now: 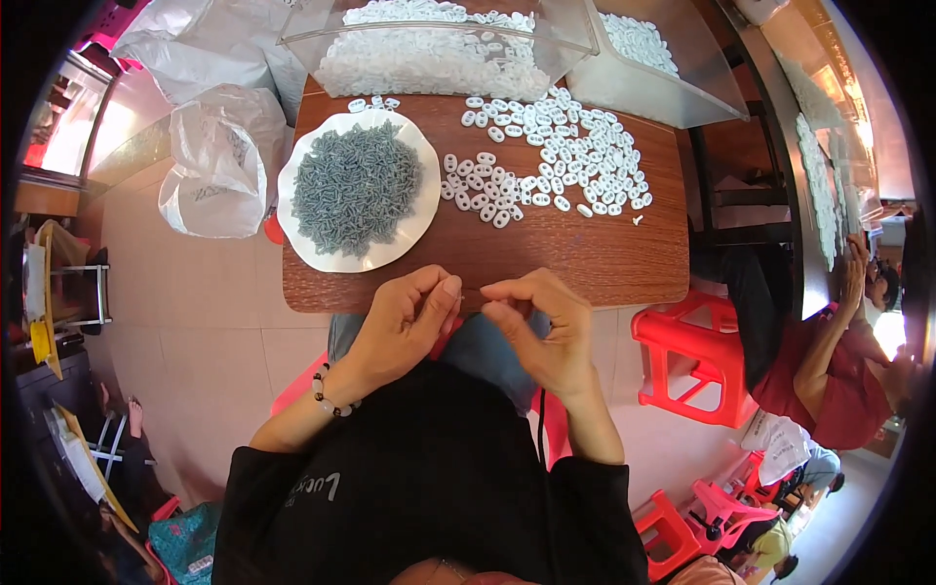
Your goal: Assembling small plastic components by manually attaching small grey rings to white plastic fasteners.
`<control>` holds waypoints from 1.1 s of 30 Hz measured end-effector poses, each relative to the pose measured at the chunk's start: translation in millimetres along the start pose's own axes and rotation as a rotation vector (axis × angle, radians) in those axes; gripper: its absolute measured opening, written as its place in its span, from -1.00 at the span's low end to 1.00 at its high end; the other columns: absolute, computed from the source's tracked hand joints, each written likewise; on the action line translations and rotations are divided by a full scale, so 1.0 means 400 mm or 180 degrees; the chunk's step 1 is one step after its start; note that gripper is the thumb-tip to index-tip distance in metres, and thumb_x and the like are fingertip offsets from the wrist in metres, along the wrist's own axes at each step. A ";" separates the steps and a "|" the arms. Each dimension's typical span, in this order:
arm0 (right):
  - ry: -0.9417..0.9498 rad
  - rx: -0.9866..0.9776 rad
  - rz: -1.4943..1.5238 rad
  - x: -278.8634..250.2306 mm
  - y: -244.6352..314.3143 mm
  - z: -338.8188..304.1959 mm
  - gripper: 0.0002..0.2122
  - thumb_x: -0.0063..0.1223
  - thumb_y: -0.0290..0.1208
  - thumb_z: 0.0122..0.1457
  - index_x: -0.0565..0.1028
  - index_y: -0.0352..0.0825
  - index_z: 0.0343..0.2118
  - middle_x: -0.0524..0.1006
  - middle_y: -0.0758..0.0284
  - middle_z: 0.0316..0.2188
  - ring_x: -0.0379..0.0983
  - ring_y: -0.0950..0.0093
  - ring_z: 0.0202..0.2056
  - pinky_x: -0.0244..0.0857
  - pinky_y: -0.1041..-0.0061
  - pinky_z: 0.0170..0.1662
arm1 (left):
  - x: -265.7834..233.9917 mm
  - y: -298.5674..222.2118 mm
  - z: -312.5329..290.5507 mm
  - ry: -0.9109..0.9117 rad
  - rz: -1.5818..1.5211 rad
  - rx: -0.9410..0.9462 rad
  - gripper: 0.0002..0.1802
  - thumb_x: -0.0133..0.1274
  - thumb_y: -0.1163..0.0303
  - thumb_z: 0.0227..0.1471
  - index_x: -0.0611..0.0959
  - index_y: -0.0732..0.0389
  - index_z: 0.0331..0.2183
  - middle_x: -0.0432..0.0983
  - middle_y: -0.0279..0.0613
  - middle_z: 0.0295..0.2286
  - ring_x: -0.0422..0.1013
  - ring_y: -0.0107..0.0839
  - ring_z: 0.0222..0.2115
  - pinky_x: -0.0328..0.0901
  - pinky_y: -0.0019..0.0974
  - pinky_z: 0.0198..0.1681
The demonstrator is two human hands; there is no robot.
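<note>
My left hand [409, 320] is just past the table's near edge, thumb and forefinger pinched together. Whatever is in that pinch is too small to make out. Facing it, my right hand [548, 324] points its forefinger and thumb toward the left fingertips, with a small gap between its own two tips. Nothing shows clearly in it. Beyond my left hand, a white wavy-rimmed plate [421, 219] bears a heap of small grey-blue screw-like pieces [358, 188]. Many small white oval plastic pieces with two holes [585, 161] lie loose on the brown wooden table [575, 258].
At the table's far side stand a clear bin [439, 58] full of white pieces and another bin [663, 88]. An open white bag [219, 166] is left of the plate. Red stools [697, 356] stand on the right, where another person [829, 380] works at a table.
</note>
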State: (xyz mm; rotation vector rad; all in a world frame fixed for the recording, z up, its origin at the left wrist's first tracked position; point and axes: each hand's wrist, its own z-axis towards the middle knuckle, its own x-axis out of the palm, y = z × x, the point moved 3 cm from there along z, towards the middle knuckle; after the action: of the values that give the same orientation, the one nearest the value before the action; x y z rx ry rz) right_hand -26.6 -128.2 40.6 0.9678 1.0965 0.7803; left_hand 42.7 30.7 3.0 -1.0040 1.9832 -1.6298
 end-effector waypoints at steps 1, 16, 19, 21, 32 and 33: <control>0.0069 0.0029 0.0012 0.009 -0.005 -0.006 -0.84 0.23 -0.61 -0.03 0.58 -0.36 -0.32 0.50 0.35 -0.53 0.37 0.51 -0.50 0.25 0.56 -0.44 | 0.005 0.001 -0.001 -0.0054 -0.0016 -0.0010 -0.67 -0.13 0.26 0.26 0.46 0.24 -0.50 0.30 -0.48 -0.66 0.14 -0.74 -0.64 0.06 -0.56 -0.60; -0.0042 -0.0318 -0.0236 0.017 -0.022 -0.042 -0.89 0.19 -0.66 -0.04 0.52 -0.37 -0.42 0.48 0.33 -0.54 0.36 0.43 -0.54 0.21 0.49 -0.48 | 0.034 0.045 -0.016 -0.0033 -0.0732 -0.0461 -0.75 0.10 0.26 0.13 0.62 0.27 -0.33 0.52 -0.38 -0.54 0.28 -0.75 -0.60 0.16 -0.64 -0.58; -0.0003 -0.0162 -0.0172 0.015 -0.027 -0.049 -0.91 0.17 -0.65 0.02 0.55 -0.38 -0.39 0.50 0.34 -0.51 0.41 0.55 -0.50 0.27 0.63 -0.46 | 0.035 0.062 -0.018 -0.0100 -0.1013 -0.0568 -0.76 0.12 0.26 0.11 0.63 0.27 -0.31 0.55 -0.35 -0.51 0.30 -0.75 -0.60 0.17 -0.67 -0.58; 0.0027 -0.0121 -0.0125 0.012 -0.029 -0.047 -0.90 0.16 -0.63 0.05 0.55 -0.40 -0.35 0.51 0.35 -0.50 0.43 0.58 -0.47 0.30 0.65 -0.42 | 0.035 0.063 -0.016 -0.0116 -0.1010 -0.0532 -0.76 0.13 0.26 0.11 0.62 0.26 -0.31 0.55 -0.35 -0.51 0.31 -0.75 -0.59 0.18 -0.67 -0.57; -0.0121 0.1280 0.1196 0.009 -0.084 -0.064 -0.83 0.14 -0.53 0.14 0.54 -0.44 -0.21 0.57 0.37 -0.39 0.47 0.66 -0.38 0.37 0.69 -0.32 | 0.046 0.068 -0.008 -0.0319 -0.1006 -0.0487 -0.76 0.11 0.27 0.12 0.61 0.26 -0.30 0.55 -0.36 -0.50 0.32 -0.74 -0.57 0.20 -0.65 -0.52; -0.0084 0.1308 0.1250 0.009 -0.092 -0.067 -0.84 0.15 -0.53 0.13 0.54 -0.43 -0.23 0.57 0.38 -0.41 0.47 0.67 -0.39 0.36 0.70 -0.32 | 0.048 0.069 -0.008 -0.0278 -0.0955 -0.0473 -0.76 0.11 0.26 0.12 0.62 0.25 -0.30 0.55 -0.36 -0.50 0.32 -0.74 -0.57 0.21 -0.65 -0.52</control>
State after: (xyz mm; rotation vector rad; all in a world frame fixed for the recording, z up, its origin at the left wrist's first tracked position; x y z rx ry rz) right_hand -49.4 -132.8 1.4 1.5692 1.0789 0.8693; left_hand 19.8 20.6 -19.8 -1.4637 1.9939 -1.5684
